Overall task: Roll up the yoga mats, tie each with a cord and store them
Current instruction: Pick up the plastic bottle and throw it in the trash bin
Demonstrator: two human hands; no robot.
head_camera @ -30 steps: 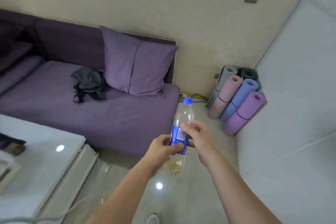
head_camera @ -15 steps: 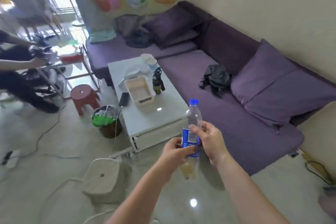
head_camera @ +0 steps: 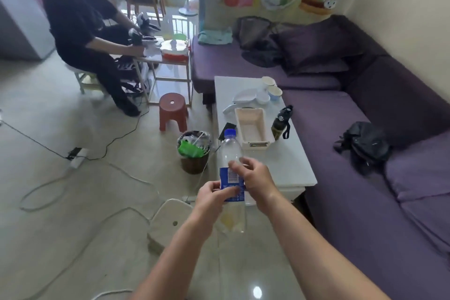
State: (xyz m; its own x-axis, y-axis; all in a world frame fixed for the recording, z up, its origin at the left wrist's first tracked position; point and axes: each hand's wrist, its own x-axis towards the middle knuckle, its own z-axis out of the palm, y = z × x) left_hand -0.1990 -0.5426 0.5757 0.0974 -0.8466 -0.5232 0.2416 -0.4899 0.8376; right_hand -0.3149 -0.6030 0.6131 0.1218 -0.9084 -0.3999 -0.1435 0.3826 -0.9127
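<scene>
I hold a clear plastic bottle [head_camera: 230, 153] with a blue cap and a blue label upright in front of me. A little yellowish liquid sits at its bottom. My left hand [head_camera: 214, 196] grips the bottle at the label. My right hand [head_camera: 254, 178] touches the bottle's right side a little higher, with its fingers curled beside it. No yoga mat and no cord is in view.
A white coffee table [head_camera: 287, 165] carries a cream tray [head_camera: 253, 126], cups and a dark flask [head_camera: 280, 123]. A purple corner sofa [head_camera: 365, 202] runs along the right. A full waste bin [head_camera: 194, 151], red stool [head_camera: 173, 111], pale stool [head_camera: 170, 219] and cables lie on the floor. A seated person [head_camera: 82, 31] is at far left.
My view has swung left, from the room corner with the rolled mats to the coffee table and the seated person. Both hands have kept the bottle upright between them.
</scene>
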